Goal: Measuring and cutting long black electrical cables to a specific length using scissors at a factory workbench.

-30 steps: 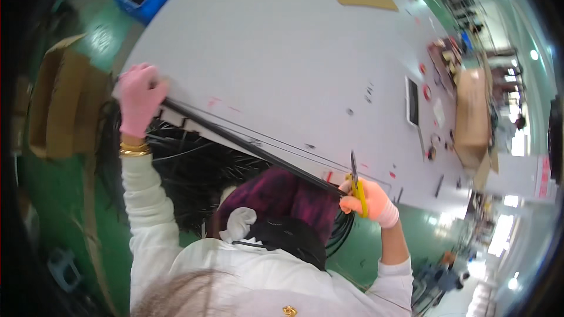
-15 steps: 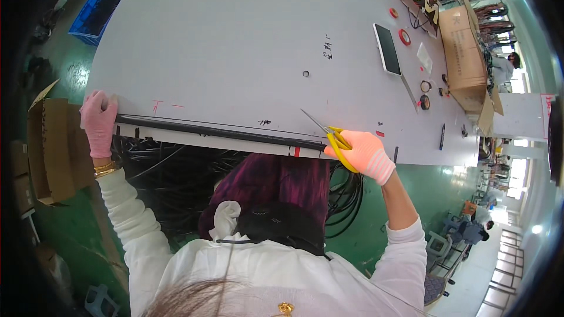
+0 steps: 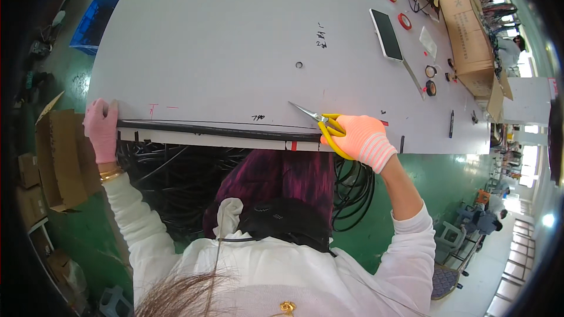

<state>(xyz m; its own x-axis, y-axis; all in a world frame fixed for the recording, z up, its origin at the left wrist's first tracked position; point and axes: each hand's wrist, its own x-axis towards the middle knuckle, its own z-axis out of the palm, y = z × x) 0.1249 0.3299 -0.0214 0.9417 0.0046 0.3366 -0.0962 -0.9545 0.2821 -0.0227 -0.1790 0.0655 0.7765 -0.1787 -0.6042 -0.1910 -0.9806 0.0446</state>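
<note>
A long black cable or tube (image 3: 223,133) lies stretched along the table's front edge, beside a drawn line. At its left end, my left hand (image 3: 101,132), in a pink glove, is closed around it at the table corner. My right hand (image 3: 359,138), in an orange glove with striped cuff, grips scissors (image 3: 324,121) with yellow handles. Their blades point up and left over the tabletop, apart from the cable. The right end of the cable meets the fingers of my right hand; whether they pinch it is hidden.
On the grey table (image 3: 223,47), a tablet-like device (image 3: 386,34), tape rolls (image 3: 404,21) and a pen (image 3: 452,124) lie to the right. A cardboard box (image 3: 467,41) stands beyond them. Black cables (image 3: 170,182) hang below the front edge. A blue crate (image 3: 94,22) and open carton (image 3: 64,158) are left.
The view has shifted slightly. Both hands keep their hold, and the cable now lies a little closer to level along the front edge.
</note>
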